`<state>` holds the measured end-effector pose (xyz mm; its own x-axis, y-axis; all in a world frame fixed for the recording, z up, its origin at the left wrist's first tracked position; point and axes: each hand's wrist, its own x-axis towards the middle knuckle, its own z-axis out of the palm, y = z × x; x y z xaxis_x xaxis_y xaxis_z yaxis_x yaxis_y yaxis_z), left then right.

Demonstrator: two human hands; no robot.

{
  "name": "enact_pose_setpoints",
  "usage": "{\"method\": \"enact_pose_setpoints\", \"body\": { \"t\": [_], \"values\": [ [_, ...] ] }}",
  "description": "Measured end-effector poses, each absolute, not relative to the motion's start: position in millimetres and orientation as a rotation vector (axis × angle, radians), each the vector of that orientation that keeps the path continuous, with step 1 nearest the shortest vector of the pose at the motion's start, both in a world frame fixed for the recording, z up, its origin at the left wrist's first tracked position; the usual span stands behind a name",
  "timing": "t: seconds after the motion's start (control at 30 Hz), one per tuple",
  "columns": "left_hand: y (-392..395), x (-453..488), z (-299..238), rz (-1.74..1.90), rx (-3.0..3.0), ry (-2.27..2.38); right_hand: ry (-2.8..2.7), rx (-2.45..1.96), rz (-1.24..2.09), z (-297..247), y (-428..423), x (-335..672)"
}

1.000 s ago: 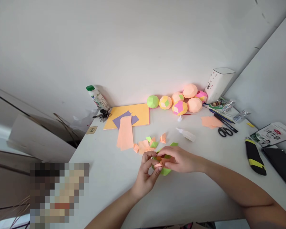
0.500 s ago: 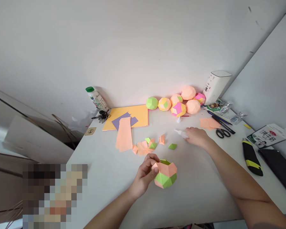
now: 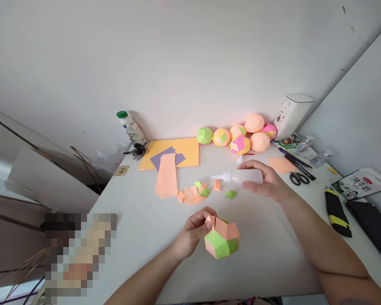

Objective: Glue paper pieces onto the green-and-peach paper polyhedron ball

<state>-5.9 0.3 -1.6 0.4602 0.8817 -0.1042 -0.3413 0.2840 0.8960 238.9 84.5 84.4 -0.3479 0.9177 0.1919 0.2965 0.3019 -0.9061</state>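
Observation:
My left hand pinches the rim of an unfinished paper ball made of orange and green folded pieces, held just above the white table. My right hand grips a small white glue bottle, held sideways with its nozzle pointing left, above the table. Between the hands lie loose folded orange and green paper pieces.
Several finished paper balls line the wall at the back. Orange and purple sheets, a bottle, keys, a white box, scissors, pens and a yellow-black knife lie around.
My right hand let go of the paper ball, reached right to the glue bottle, picked it up and lifted it. My left hand lowered the ball slightly toward me.

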Motion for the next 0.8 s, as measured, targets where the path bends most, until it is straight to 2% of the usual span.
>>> {"method": "enact_pose_setpoints", "body": {
  "t": [0.17,0.37,0.8],
  "values": [
    [-0.4,-3.7,0.8,0.889,0.862,0.688,-1.756,-0.695,1.395,95.1,61.7,227.1],
    [-1.7,-2.8,1.1,0.831,0.816,0.657,-1.751,-0.734,1.511,93.9,58.7,219.9],
    [-3.9,-2.6,-1.5,0.788,0.746,0.633,-1.842,-0.764,1.433,81.5,52.2,205.4]
  ]
}}
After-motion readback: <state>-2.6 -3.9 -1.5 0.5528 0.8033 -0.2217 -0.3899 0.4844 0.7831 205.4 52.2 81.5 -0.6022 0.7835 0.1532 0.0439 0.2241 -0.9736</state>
